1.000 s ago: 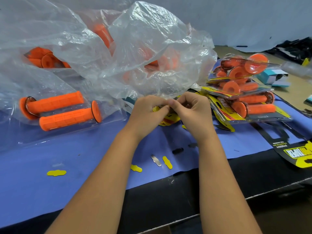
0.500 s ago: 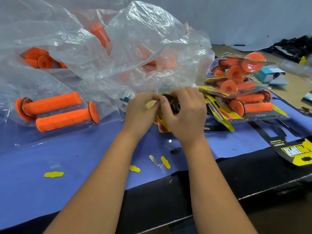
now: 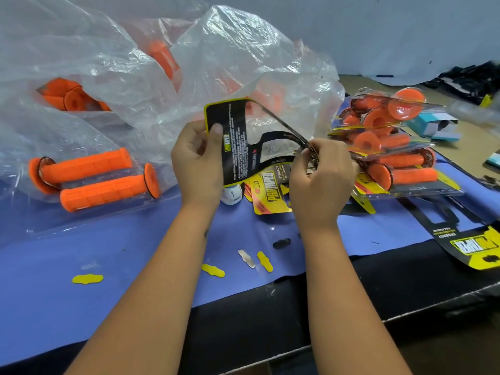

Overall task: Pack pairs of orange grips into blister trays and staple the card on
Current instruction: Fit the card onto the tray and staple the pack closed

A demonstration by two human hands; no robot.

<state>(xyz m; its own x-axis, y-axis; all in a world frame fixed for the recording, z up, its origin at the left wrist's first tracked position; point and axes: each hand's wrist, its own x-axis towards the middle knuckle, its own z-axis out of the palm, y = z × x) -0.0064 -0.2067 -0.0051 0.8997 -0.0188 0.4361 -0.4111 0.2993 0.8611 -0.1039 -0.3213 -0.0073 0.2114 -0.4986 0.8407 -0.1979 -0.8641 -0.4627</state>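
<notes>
Holding a black, yellow-edged backing card point(image 3: 234, 142) up off the table w/ both hands: left hand point(image 3: 198, 161) grips its left edge, thumb on the printed face; right hand point(image 3: 320, 171) pinches the thin cut-out strip at its right side. Fine white print on the card is too small to read; the yellow logo looks like "PROTAPER", prob. the same brand as below.

Under the hands lies a loose card stack point(image 3: 269, 192) reading "PROTAPER / SYNERGY". Another card point(image 3: 470, 243) overhangs the table's near right edge, logo upside down.

2 orange grips point(image 3: 94, 175) sit side by side in a clear blister tray at left, near the plastic bag point(image 3: 189, 77) holding more. Packed blister packs point(image 3: 395, 147) pile at right.

Blue mat point(image 3: 135, 244) in front: 3 yellow punch-outs point(image 3: 87, 279), 1 silver, 1 black; otherwise open room.
</notes>
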